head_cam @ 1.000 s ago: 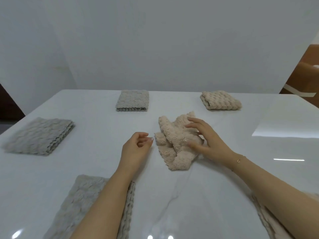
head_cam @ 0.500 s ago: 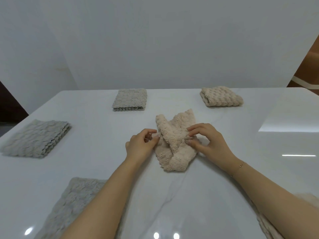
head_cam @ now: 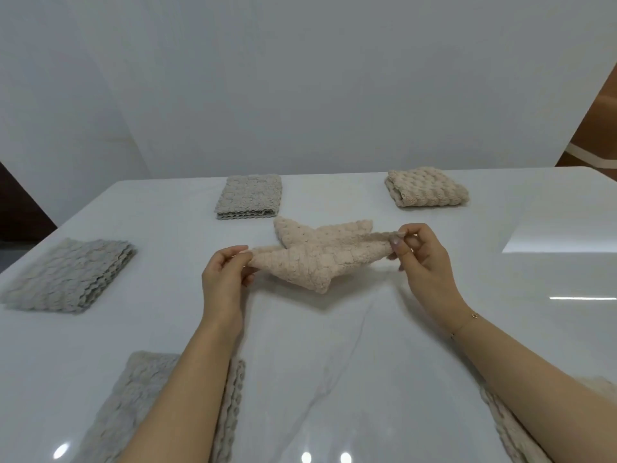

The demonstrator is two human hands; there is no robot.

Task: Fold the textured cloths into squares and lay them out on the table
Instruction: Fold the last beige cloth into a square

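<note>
A crumpled beige textured cloth [head_cam: 320,259] is stretched between my hands just above the middle of the white table [head_cam: 334,362]. My left hand [head_cam: 224,279] pinches its left corner. My right hand [head_cam: 422,262] pinches its right corner between thumb and fingers. The cloth's middle sags onto the table. Folded squares lie around: a grey cloth [head_cam: 249,196] at the back, a beige cloth [head_cam: 425,187] at the back right, a grey cloth [head_cam: 68,275] on the left, and a grey cloth [head_cam: 133,409] at the near left, partly under my left forearm.
Another beige cloth [head_cam: 510,426] shows at the near right edge, mostly hidden by my right forearm. A plain white wall [head_cam: 300,78] stands behind the table. A brown wooden surface [head_cam: 597,128] is at the far right.
Both hands took hold of the beige cloth's corners and pulled them apart, lifting and stretching the crumpled cloth sideways. The view shifted slightly left.
</note>
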